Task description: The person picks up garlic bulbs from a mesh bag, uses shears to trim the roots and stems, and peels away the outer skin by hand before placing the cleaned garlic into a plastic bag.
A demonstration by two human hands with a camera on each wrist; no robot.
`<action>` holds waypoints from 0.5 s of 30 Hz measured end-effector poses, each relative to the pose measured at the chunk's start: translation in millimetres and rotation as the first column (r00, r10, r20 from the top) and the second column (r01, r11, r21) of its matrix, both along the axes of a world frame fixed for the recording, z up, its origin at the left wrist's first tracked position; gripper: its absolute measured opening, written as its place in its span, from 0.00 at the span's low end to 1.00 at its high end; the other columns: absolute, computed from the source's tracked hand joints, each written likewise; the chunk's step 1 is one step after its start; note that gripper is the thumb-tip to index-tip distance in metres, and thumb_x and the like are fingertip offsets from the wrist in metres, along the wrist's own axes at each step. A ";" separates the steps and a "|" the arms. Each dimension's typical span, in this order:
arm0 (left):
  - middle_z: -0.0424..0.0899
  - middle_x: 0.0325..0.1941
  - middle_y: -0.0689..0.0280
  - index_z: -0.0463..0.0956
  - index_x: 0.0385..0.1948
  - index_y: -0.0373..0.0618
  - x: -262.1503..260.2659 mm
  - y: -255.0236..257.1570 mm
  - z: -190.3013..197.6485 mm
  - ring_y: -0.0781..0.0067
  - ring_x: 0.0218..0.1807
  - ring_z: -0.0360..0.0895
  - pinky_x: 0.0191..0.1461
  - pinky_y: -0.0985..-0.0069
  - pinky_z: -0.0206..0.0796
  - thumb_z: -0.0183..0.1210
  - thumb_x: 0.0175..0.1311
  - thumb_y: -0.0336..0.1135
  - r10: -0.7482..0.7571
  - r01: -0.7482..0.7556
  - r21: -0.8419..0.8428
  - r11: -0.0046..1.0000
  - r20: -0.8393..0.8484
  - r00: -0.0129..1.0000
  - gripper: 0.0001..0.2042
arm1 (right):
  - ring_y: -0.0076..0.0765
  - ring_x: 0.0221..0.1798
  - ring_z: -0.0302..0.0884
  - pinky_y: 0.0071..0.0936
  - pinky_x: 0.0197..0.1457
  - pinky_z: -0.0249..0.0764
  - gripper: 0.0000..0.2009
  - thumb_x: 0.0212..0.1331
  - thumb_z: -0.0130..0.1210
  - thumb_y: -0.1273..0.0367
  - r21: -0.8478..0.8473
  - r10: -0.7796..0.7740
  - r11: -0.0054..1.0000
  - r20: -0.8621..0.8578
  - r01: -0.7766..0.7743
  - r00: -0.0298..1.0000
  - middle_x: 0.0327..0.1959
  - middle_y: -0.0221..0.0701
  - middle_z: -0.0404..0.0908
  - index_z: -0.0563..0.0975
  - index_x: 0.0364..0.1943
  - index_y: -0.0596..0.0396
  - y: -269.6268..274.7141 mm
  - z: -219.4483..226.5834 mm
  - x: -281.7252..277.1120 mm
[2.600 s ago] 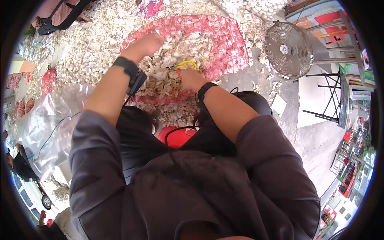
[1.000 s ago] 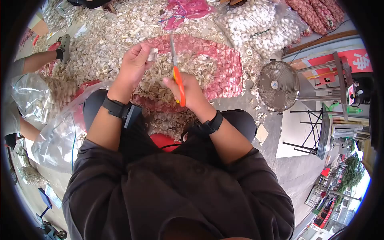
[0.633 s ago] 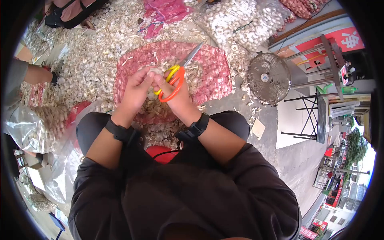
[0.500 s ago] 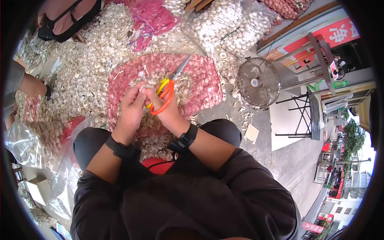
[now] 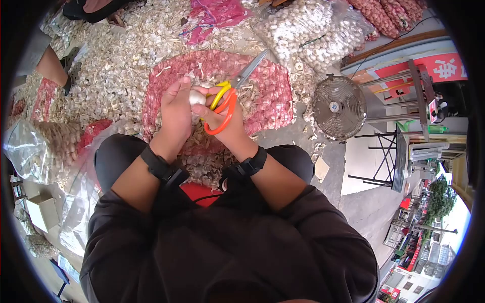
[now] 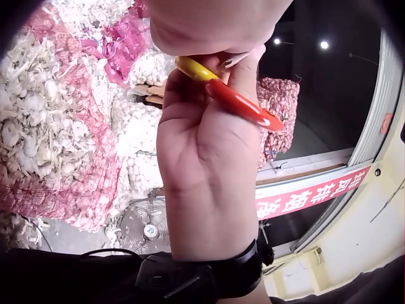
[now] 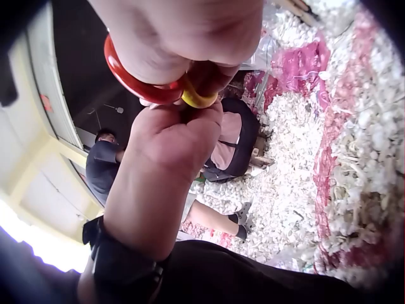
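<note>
In the head view the left hand [image 5: 176, 112] holds a white garlic bulb [image 5: 196, 98] between thumb and fingers. Beside it the right hand [image 5: 226, 120] has its fingers through the scissors [image 5: 228, 107], which have one orange and one yellow handle; its fingertips touch the bulb too. The blades [image 5: 250, 68] are together and point up and to the right, away from the bulb. Under both hands lies a red mesh sack [image 5: 273, 101] with garlic and peelings on it. Both wrist views show the scissor handles [image 6: 237, 103] between the hands, with the bulb mostly hidden.
Loose garlic and skins [image 5: 108, 76] cover the ground at the left. A standing fan [image 5: 339, 107] is at the right, near a folded table [image 5: 386, 159]. Filled sacks [image 5: 303, 35] lie at the back. A plastic bag [image 5: 30, 151] and another person's leg [image 5: 53, 65] are at the left.
The hands have come together from apart, and the scissors have swung from pointing up to pointing right. The bulb, mostly covered by fingers half a second ago, now shows between the hands.
</note>
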State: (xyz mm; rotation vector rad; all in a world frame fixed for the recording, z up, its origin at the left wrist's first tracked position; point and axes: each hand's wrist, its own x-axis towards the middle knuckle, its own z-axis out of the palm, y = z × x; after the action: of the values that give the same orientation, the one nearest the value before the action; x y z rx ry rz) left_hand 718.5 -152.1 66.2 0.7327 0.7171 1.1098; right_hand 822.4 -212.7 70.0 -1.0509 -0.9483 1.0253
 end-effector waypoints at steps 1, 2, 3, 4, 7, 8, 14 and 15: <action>0.82 0.32 0.62 0.75 0.40 0.36 -0.4 3.1 5.5 0.77 0.32 0.78 0.37 0.80 0.70 0.50 0.72 0.42 0.029 -0.030 -0.021 0.999 -0.038 0.999 0.15 | 0.21 0.38 0.77 0.22 0.41 0.74 0.18 0.54 0.66 0.71 -0.045 0.047 0.998 0.126 -0.042 0.991 0.34 0.29 0.78 0.69 0.43 0.59 1.7 1.6 7.4; 0.82 0.31 0.62 0.75 0.40 0.36 -1.4 3.3 7.1 0.76 0.32 0.79 0.36 0.80 0.70 0.51 0.72 0.43 0.054 -0.057 -0.040 0.998 -0.074 0.996 0.15 | 0.23 0.41 0.79 0.23 0.43 0.76 0.19 0.54 0.66 0.71 -0.092 0.096 0.993 0.251 -0.075 0.963 0.36 0.31 0.80 0.69 0.47 0.60 0.6 1.0 9.7; 0.83 0.32 0.62 0.76 0.40 0.36 -2.8 1.9 5.2 0.76 0.32 0.79 0.37 0.80 0.70 0.52 0.71 0.43 0.042 -0.042 0.003 0.999 -0.112 0.993 0.16 | 0.21 0.38 0.77 0.22 0.42 0.75 0.18 0.54 0.65 0.73 -0.103 0.067 0.994 0.233 -0.044 0.970 0.35 0.30 0.79 0.71 0.46 0.61 -1.4 -2.3 6.6; 0.83 0.33 0.63 0.76 0.40 0.36 -3.0 1.7 3.9 0.77 0.33 0.79 0.37 0.80 0.71 0.53 0.71 0.43 0.032 -0.025 0.050 0.998 -0.148 0.989 0.16 | 0.20 0.36 0.76 0.22 0.40 0.74 0.17 0.53 0.64 0.74 -0.110 0.038 0.994 0.219 -0.014 0.975 0.35 0.29 0.78 0.72 0.45 0.61 -1.5 -5.9 3.6; 0.83 0.34 0.64 0.77 0.42 0.35 -6.7 4.0 2.5 0.79 0.35 0.78 0.40 0.80 0.71 0.55 0.70 0.42 -0.114 0.143 0.087 0.986 -0.276 0.954 0.16 | 0.19 0.33 0.74 0.20 0.38 0.73 0.15 0.54 0.61 0.75 -0.117 0.046 0.993 0.138 -0.030 0.989 0.34 0.26 0.78 0.74 0.45 0.62 0.4 0.6 2.9; 0.83 0.35 0.64 0.77 0.43 0.34 -7.3 4.7 2.2 0.80 0.36 0.78 0.41 0.80 0.71 0.55 0.70 0.41 -0.182 0.217 0.077 0.973 -0.321 0.930 0.16 | 0.19 0.33 0.74 0.19 0.38 0.73 0.14 0.55 0.61 0.75 -0.116 0.066 0.992 0.105 -0.054 0.992 0.34 0.25 0.78 0.74 0.46 0.62 1.8 3.4 4.4; 0.82 0.38 0.65 0.76 0.47 0.36 -2.4 9.2 -18.5 0.80 0.39 0.77 0.45 0.79 0.71 0.53 0.71 0.40 -0.048 0.191 0.302 0.934 -0.425 0.904 0.16 | 0.16 0.34 0.76 0.17 0.38 0.73 0.11 0.60 0.57 0.76 -0.129 0.080 0.988 -0.007 -0.080 0.997 0.35 0.25 0.80 0.74 0.46 0.61 7.1 -13.0 22.5; 0.82 0.38 0.65 0.76 0.48 0.36 -0.9 10.8 -18.0 0.80 0.39 0.77 0.45 0.79 0.71 0.53 0.71 0.40 -0.068 0.219 0.325 0.920 -0.419 0.905 0.15 | 0.16 0.34 0.76 0.17 0.38 0.73 0.11 0.60 0.57 0.76 -0.113 0.061 0.992 0.001 -0.061 0.998 0.35 0.25 0.80 0.74 0.46 0.61 7.5 -12.4 23.9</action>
State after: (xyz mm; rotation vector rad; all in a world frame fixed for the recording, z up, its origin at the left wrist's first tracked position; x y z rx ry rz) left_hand 717.6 -141.4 48.3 1.3425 0.7913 0.9720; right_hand 846.3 -205.1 57.6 -1.1240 -0.9395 1.1385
